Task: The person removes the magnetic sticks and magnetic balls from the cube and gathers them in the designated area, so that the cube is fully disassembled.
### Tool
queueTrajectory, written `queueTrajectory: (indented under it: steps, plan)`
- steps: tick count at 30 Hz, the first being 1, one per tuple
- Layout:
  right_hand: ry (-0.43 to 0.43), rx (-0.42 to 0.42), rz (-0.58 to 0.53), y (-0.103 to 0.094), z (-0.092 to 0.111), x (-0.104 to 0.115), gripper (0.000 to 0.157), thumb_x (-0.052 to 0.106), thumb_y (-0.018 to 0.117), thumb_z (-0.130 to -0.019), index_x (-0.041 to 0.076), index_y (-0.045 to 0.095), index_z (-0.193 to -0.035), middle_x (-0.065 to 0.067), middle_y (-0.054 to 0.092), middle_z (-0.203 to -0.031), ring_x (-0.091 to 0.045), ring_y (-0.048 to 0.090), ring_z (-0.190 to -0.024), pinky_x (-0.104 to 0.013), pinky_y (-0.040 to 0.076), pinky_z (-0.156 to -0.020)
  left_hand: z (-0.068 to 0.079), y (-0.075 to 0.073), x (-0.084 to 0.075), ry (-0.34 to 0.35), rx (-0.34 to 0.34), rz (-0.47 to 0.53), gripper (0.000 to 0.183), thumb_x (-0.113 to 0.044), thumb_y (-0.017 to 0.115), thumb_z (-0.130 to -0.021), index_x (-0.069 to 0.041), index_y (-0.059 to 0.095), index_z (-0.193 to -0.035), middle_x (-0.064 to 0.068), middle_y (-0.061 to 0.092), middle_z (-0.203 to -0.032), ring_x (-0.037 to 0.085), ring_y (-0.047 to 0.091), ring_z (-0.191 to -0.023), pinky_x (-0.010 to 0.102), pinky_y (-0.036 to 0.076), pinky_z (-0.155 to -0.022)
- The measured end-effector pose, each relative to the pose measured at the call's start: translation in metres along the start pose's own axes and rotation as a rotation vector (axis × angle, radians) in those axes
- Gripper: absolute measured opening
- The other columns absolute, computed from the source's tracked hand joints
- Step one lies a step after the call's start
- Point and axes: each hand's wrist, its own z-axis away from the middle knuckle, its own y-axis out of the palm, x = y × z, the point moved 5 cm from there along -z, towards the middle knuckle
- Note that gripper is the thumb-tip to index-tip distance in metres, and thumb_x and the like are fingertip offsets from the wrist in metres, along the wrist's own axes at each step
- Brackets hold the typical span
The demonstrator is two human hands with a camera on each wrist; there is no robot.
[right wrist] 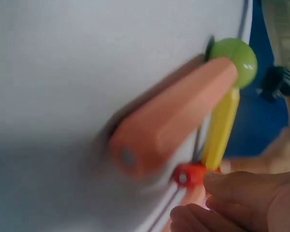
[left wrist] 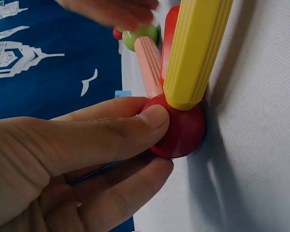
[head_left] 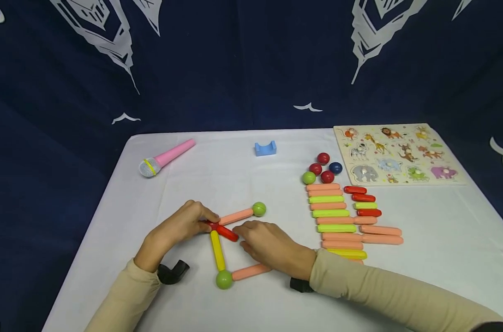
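Observation:
My left hand [head_left: 178,230] pinches a red ball [left wrist: 183,130] between thumb and fingers, low over the white cloth. A red stick [head_left: 228,233], a yellow stick [head_left: 217,251] and a salmon stick [head_left: 236,216] run out from this ball. The salmon stick ends at a green ball [head_left: 259,209]. At the yellow stick's other end sits another green ball [head_left: 224,279], with a second salmon stick [head_left: 249,272] pointing right. My right hand [head_left: 272,242] hovers above that stick, fingertips beside the red stick's free end and not wrapped round it. In the left wrist view it is blurred.
To the right lie rows of salmon, green, yellow and red sticks [head_left: 326,199], below several loose balls [head_left: 327,176]. An animal puzzle board [head_left: 401,154] fills the back right corner. Farther back are a pink toy microphone [head_left: 168,157] and a blue cradle-shaped block [head_left: 266,148].

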Motion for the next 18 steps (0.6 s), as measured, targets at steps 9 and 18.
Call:
queueTrajectory:
  steps: [9, 18]
  plan:
    - [0.051, -0.01, -0.071, 0.02, -0.025, 0.007, 0.027, 0.008, 0.076, -0.086, 0.005, 0.064, -0.11, -0.006, 0.069, -0.097, -0.014, 0.064, -0.08, -0.021, 0.054, -0.071, -0.001, -0.001, 0.0, 0.006, 0.019, -0.002, 0.026, 0.005, 0.076, -0.08, 0.003, 0.074, -0.106, 0.013, 0.072, -0.105, 0.027, 0.067, -0.104, 0.04, 0.055, -0.088]
    - [0.028, 0.014, -0.013, 0.023, -0.027, 0.009, 0.019, 0.001, 0.069, -0.09, 0.003, 0.064, -0.109, -0.006, 0.068, -0.094, -0.011, 0.058, -0.072, -0.014, 0.048, -0.064, -0.003, -0.001, -0.002, 0.003, 0.022, 0.005, 0.025, 0.007, 0.075, -0.08, 0.003, 0.075, -0.105, 0.014, 0.073, -0.104, 0.029, 0.068, -0.103, 0.041, 0.055, -0.087]
